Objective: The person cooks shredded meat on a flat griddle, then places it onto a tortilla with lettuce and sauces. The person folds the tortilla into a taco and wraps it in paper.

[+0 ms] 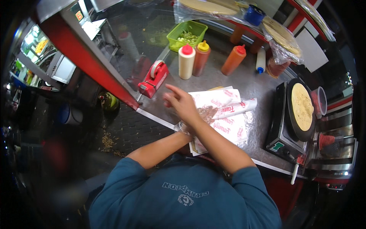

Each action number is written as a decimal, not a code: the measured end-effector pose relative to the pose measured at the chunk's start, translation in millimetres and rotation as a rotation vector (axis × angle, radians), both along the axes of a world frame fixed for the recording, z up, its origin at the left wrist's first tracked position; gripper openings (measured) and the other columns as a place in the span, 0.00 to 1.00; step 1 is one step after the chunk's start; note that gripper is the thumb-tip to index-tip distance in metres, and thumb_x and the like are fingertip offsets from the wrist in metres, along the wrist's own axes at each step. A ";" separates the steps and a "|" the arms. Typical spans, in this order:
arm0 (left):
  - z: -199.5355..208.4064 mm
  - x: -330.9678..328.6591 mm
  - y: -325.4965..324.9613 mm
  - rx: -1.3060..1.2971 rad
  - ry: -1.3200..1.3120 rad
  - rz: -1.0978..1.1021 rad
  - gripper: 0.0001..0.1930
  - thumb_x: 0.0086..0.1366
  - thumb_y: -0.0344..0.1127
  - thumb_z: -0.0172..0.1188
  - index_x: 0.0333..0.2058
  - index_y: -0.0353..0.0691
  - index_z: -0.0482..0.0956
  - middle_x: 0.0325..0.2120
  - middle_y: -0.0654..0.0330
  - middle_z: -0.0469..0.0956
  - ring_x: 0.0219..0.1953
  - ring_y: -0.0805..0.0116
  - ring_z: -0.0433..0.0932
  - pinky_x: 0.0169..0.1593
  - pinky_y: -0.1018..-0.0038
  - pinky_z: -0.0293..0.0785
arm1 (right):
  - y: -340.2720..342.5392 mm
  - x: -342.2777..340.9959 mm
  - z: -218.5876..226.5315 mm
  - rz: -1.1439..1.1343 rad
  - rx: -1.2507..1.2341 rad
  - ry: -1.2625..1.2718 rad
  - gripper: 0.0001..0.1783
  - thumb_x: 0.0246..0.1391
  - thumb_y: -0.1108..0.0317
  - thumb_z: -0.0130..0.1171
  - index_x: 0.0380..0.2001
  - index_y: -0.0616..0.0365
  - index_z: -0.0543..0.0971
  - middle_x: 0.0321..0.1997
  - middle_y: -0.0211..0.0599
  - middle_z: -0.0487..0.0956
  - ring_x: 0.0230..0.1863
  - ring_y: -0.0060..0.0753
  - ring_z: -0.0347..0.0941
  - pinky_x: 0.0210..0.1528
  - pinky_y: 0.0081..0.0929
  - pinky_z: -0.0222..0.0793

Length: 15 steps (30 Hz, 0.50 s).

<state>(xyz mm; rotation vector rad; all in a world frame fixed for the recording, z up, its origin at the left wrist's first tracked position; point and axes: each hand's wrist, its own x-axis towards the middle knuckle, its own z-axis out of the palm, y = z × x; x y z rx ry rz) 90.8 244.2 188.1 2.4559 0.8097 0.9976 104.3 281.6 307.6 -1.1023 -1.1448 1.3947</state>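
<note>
My arms cross, the right one over the left. My right hand [182, 104] is bare, index finger stretched out, and holds nothing. It hovers just short of a red tape dispenser [153, 81] with a roll of tape. Beneath my right forearm, my left hand [207, 113] wears a clear plastic glove and holds down a rolled paper wrapper [244, 108], white with red print; its fingers are partly hidden. The roll lies on a stack of similar paper sheets [233, 131]. Whatever is inside the roll is hidden.
Behind the papers stand a white squeeze bottle [186, 63], a yellow-capped one [201, 59], a red-capped orange one [233, 61] and a green basket [202, 30] of chopped greens. To the right, a flatbread [302, 107] lies on a round griddle [291, 89]. A red post [87, 57] rises at left.
</note>
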 end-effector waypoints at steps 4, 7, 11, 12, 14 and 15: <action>5.7 -14.6 4.8 0.201 0.137 -0.047 0.20 0.72 0.39 0.58 0.59 0.41 0.76 0.64 0.48 0.73 0.66 0.51 0.73 0.59 0.55 0.77 | 61.0 -103.0 -30.7 -0.072 -0.454 0.243 0.19 0.65 0.63 0.65 0.56 0.61 0.80 0.36 0.32 0.83 0.32 0.22 0.77 0.38 0.22 0.75; 1.1 -12.7 10.8 0.263 0.064 -0.026 0.23 0.70 0.41 0.61 0.62 0.43 0.76 0.61 0.51 0.78 0.64 0.54 0.76 0.56 0.57 0.80 | 69.7 -155.3 -65.0 -0.493 -0.249 0.410 0.07 0.63 0.69 0.66 0.40 0.60 0.87 0.38 0.30 0.84 0.34 0.23 0.76 0.42 0.27 0.73; -2.6 -15.0 14.4 0.335 0.067 -0.033 0.23 0.70 0.41 0.60 0.61 0.43 0.76 0.62 0.54 0.77 0.64 0.57 0.76 0.60 0.58 0.77 | 46.5 -153.4 -97.2 -0.437 0.118 -0.479 0.10 0.55 0.64 0.71 0.36 0.59 0.88 0.33 0.42 0.81 0.42 0.40 0.79 0.46 0.37 0.73; -2.9 -15.0 13.2 0.323 0.073 -0.037 0.22 0.70 0.41 0.60 0.61 0.44 0.77 0.62 0.54 0.77 0.65 0.57 0.76 0.60 0.58 0.77 | 46.4 -138.0 -102.6 -0.298 0.088 -0.594 0.10 0.55 0.64 0.71 0.35 0.59 0.88 0.32 0.44 0.80 0.43 0.43 0.78 0.47 0.39 0.72; -9.5 -12.2 9.9 0.227 0.066 0.013 0.21 0.69 0.42 0.62 0.60 0.49 0.79 0.61 0.55 0.78 0.60 0.57 0.79 0.57 0.59 0.78 | 38.7 -108.4 -91.6 -0.106 0.112 -0.665 0.10 0.55 0.63 0.69 0.34 0.59 0.87 0.32 0.47 0.79 0.43 0.47 0.78 0.47 0.42 0.72; -8.0 -11.2 7.5 0.177 0.040 0.051 0.22 0.69 0.43 0.63 0.60 0.48 0.79 0.60 0.56 0.79 0.56 0.58 0.81 0.55 0.60 0.80 | 30.9 -91.1 -77.4 -0.063 0.159 -0.616 0.10 0.56 0.64 0.67 0.35 0.60 0.86 0.32 0.48 0.79 0.42 0.49 0.78 0.47 0.42 0.72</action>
